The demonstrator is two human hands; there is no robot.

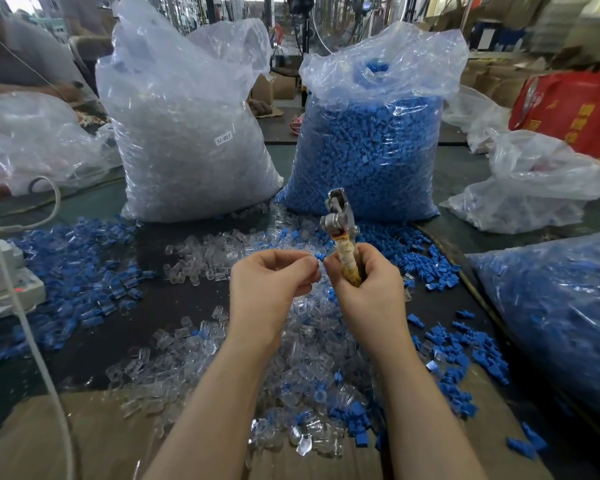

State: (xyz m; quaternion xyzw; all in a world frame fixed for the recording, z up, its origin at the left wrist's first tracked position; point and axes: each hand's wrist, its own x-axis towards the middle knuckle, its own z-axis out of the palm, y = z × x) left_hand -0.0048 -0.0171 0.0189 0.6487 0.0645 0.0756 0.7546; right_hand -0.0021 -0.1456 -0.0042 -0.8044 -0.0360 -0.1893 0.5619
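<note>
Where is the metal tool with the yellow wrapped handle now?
In the head view the tool stands upright at centre, gripped by the right hand, beside the left hand, before the bag of blue parts.

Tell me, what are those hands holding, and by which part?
The right hand grips a metal tool by its taped handle; left hand pinches a small blue piece by its end.

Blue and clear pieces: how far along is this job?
Likely done: heap of blue-filled clear pieces at left. In hand: right hand grips the taped tool, left hand pinches a small piece. Left: loose clear caps, blue plugs, the full clear bag and blue bag.
</note>
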